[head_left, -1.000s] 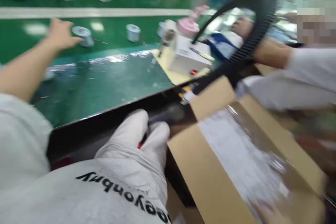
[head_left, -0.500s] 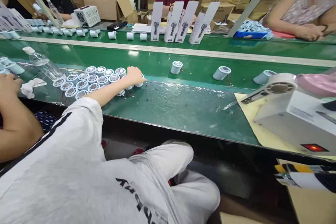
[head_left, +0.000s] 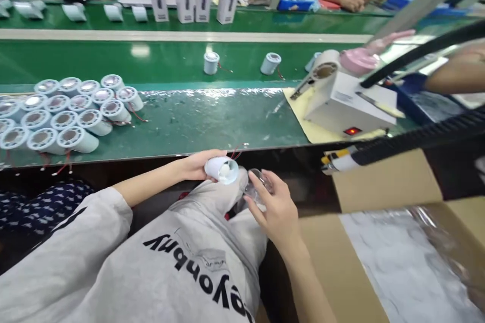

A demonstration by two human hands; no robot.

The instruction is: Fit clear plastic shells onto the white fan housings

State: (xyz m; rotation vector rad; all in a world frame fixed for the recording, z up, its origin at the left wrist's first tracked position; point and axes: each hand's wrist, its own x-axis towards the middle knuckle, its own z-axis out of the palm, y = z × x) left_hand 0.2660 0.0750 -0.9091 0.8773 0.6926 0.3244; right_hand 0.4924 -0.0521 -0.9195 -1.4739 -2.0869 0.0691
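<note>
Left hand (head_left: 199, 165) wrapped around a white cylinder (head_left: 222, 169) over the lap, right hand (head_left: 273, 208) pinching a clear cap (head_left: 257, 186) just right of it

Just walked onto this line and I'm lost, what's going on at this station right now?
A seated person holds a small white cylindrical fan part in the left hand, over the lap, its red wires trailing. The right hand grips a clear plastic piece right beside it. A cluster of matching cylinders lies on the green bench, a white machine sits to the right, and an open cardboard box stands by the knee.
</note>
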